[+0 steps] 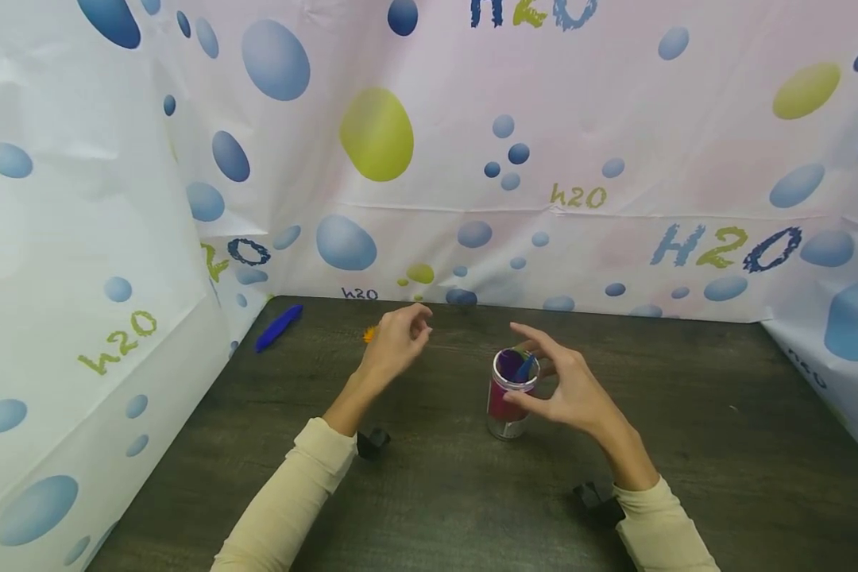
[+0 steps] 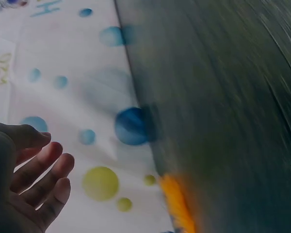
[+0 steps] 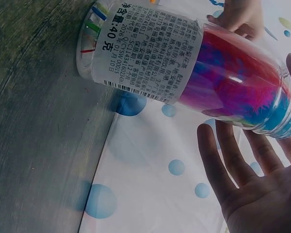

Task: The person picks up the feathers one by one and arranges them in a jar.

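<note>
A clear jar (image 1: 506,409) stands upright on the dark table, with no lid on it. Pink, purple and blue feathery stuff (image 3: 237,82) fills its upper part, and a white printed label (image 3: 148,51) wraps the lower part. My right hand (image 1: 572,389) is spread around the jar's top, thumb in front and fingers behind. Whether it touches the rim I cannot tell. To the left, my left hand (image 1: 396,342) hovers over the table, fingers loosely bent and holding nothing. Partly hidden behind it lies a small orange thing (image 1: 369,334), blurred in the left wrist view.
A long blue object (image 1: 279,328) lies at the table's far left corner. White sheeting (image 1: 429,159) with blue and green spots rises along the back and both sides of the table (image 1: 429,492). Black straps (image 1: 374,442) sit at the wrists.
</note>
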{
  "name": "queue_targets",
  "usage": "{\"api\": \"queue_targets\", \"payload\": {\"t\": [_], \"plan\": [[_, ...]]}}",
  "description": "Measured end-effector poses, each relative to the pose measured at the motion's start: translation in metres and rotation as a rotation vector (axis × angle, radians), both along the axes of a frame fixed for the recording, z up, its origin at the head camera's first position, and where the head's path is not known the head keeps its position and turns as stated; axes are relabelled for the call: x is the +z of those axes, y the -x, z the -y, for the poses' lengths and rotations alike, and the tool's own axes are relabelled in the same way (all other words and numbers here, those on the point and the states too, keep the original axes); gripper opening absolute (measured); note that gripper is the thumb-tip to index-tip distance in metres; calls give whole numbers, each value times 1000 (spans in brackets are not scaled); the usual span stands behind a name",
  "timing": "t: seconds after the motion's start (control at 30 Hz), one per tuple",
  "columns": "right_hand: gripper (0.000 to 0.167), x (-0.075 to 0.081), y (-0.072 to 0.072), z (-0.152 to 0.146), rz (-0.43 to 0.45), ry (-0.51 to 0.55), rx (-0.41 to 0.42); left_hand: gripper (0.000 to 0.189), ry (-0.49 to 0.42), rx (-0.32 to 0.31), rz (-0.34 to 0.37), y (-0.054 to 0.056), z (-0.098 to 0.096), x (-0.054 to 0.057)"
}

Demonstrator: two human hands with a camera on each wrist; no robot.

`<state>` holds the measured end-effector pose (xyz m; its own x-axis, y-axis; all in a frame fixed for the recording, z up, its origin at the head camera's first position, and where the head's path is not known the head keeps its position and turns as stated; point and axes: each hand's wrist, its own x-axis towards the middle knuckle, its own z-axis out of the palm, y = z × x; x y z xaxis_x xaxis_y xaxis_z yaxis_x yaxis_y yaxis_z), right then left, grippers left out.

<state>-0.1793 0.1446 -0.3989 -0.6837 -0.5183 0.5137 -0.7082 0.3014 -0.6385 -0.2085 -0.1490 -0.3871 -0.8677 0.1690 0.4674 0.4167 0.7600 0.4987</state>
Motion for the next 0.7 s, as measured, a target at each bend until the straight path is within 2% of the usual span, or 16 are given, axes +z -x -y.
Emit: {"api": "queue_targets", "payload": {"t": [0.23, 0.4, 0.7], "plan": [[89, -1, 2, 0, -10, 0, 5, 20, 105, 90, 34, 14, 18, -14], [88, -2, 3, 0, -25, -5, -5, 21, 155, 118, 48, 20, 26, -21], [88, -3, 2, 0, -22, 1, -4, 34, 229, 147, 99, 31, 30, -33]]}}
